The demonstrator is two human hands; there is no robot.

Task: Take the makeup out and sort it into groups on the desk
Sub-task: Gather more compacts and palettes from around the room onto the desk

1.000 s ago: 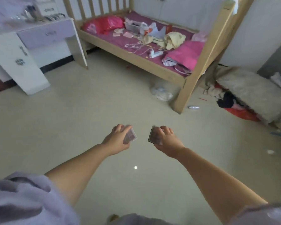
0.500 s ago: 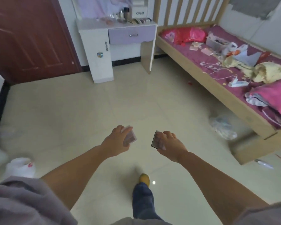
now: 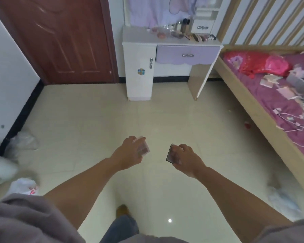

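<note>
My left hand [image 3: 128, 153] grips a small pinkish makeup palette [image 3: 144, 149] with its fingers curled round it. My right hand [image 3: 186, 157] holds a dark-edged palette [image 3: 171, 153] the same way. Both hands hang over the tiled floor in mid-room. Straight ahead stands the white desk [image 3: 140, 39] with a purple drawer [image 3: 187, 55]. On its top lie several makeup items: a row of palettes [image 3: 199, 37], a pink round piece [image 3: 161, 35] and bottles [image 3: 183, 25]. More makeup and a clear box [image 3: 298, 81] lie on the bed.
A wooden bed [image 3: 263, 113] with a purple sheet runs along the right. A brown door [image 3: 60, 39] is at the back left. Plastic bags [image 3: 22, 141] lie by the left wall and one [image 3: 282, 195] beside the bed. My foot [image 3: 122, 210] steps forward.
The view has swung left from the bed to the desk and door, and the desk is closer. Both hands keep the same hold on their palettes.
</note>
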